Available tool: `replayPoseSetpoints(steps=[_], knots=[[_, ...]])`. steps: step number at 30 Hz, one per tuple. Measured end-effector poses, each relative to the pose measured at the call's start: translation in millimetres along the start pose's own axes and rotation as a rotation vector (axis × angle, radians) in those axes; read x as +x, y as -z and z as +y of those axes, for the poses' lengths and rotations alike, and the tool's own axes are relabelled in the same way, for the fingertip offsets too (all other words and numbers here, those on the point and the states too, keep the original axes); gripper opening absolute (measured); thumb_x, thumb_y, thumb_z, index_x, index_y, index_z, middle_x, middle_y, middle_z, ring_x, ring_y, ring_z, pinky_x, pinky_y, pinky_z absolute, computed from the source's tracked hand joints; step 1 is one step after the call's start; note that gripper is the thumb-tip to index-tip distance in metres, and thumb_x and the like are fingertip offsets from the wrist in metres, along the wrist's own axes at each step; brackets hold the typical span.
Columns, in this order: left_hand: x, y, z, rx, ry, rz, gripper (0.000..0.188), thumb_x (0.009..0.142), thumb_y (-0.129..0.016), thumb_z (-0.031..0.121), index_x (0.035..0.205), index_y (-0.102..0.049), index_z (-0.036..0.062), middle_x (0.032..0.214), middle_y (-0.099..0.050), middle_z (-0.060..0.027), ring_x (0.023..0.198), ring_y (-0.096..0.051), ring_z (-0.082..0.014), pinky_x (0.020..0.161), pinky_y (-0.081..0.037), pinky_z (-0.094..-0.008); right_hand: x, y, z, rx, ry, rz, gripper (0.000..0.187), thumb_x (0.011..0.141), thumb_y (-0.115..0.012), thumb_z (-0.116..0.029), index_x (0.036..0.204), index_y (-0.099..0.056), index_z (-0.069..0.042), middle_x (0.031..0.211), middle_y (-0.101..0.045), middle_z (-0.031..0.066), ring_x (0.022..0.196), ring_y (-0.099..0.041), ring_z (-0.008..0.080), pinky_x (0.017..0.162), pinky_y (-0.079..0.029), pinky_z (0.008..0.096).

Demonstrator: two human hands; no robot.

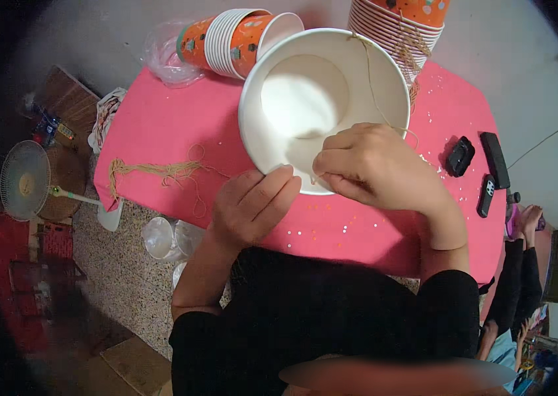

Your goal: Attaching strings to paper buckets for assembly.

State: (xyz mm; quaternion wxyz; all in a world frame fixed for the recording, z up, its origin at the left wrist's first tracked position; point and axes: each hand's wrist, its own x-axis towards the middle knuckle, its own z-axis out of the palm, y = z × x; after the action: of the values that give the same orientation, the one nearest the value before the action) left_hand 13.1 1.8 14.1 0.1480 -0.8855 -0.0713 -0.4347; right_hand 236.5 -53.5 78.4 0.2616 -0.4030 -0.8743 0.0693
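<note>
A large white paper bucket [322,79] is tipped so that its open mouth faces me over the pink table. Its near rim is gripped by my left hand [252,201], fingers inside the wall. My right hand [375,165] is closed in a pinch at the same rim, just right of the left fingertips. A thin tan string [373,89] hangs from the bucket's far rim and runs down behind my right hand. The right fingers are on the string near a small spot in the wall; its exact end is hidden by them.
Orange patterned paper buckets [226,43] lie stacked at the back left beside a clear plastic bag [170,59]. Another bucket stack [391,39] stands back right. A string bundle [153,171] lies left on the pink tablecloth [160,119]. Black objects [460,156] sit right; another person's legs [517,284] show beyond.
</note>
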Motion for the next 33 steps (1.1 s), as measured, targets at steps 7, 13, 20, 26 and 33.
replayPoseSetpoints(steps=[7, 13, 20, 26, 33], knots=[[5.4, 4.8, 1.1, -0.021, -0.005, -0.002, 0.026, 0.07, -0.063, 0.007, 0.096, -0.065, 0.0035, 0.1, -0.064, -0.0086, 0.072, -0.061, -0.0167, 0.061, -0.05, -0.0262, -1.1, 0.5, -0.6, -0.021, 0.021, -0.007, 0.006, 0.076, -0.06, -0.01, 0.075, -0.056, -0.006, 0.067, -0.055, 0.012, 0.065, -0.06, 0.034, 0.058, -0.047, 0.0457], [2.6, 2.3, 0.7, -0.036, -0.012, 0.006, 0.026, 0.07, -0.063, 0.007, 0.095, -0.066, 0.0032, 0.098, -0.064, -0.0082, 0.073, -0.061, -0.0171, 0.061, -0.051, -0.0263, -0.3, -2.2, -1.4, -0.039, 0.067, -0.01, 0.007, 0.077, -0.059, -0.011, 0.074, -0.056, -0.005, 0.068, -0.056, 0.0115, 0.068, -0.06, 0.0329, 0.06, -0.047, 0.0448], [4.6, 1.2, 0.8, -0.081, 0.041, -0.001, 0.028, 0.071, -0.064, 0.008, 0.098, -0.065, 0.0045, 0.1, -0.064, -0.0091, 0.075, -0.062, -0.0194, 0.063, -0.052, -0.0286, -1.0, -5.1, 4.1, -0.018, 0.081, -0.045, 0.008, 0.08, -0.059, -0.013, 0.076, -0.058, -0.005, 0.07, -0.057, 0.0123, 0.073, -0.061, 0.0325, 0.064, -0.048, 0.0443], [6.0, -24.5, 1.0, -0.324, 0.401, 0.146, 0.032, 0.07, -0.072, -0.003, 0.099, -0.062, 0.0047, 0.104, -0.06, -0.0135, 0.09, -0.062, -0.0258, 0.069, -0.051, -0.0333, 2.6, -10.1, 19.4, 0.161, -0.02, -0.12, 0.009, 0.08, -0.064, -0.008, 0.087, -0.061, -0.002, 0.078, -0.062, 0.0113, 0.075, -0.061, 0.032, 0.067, -0.046, 0.0408], [-2.2, -33.4, 10.7, -0.476, 0.549, 0.126, 0.024, 0.069, -0.071, -0.006, 0.088, -0.06, 0.0044, 0.095, -0.057, -0.0114, 0.089, -0.057, -0.0268, 0.075, -0.048, -0.0353, 2.6, -7.4, 23.4, 0.235, -0.169, -0.185, 0.009, 0.081, -0.062, -0.004, 0.09, -0.064, -0.002, 0.08, -0.065, 0.0127, 0.068, -0.062, 0.0287, 0.062, -0.047, 0.0355]])
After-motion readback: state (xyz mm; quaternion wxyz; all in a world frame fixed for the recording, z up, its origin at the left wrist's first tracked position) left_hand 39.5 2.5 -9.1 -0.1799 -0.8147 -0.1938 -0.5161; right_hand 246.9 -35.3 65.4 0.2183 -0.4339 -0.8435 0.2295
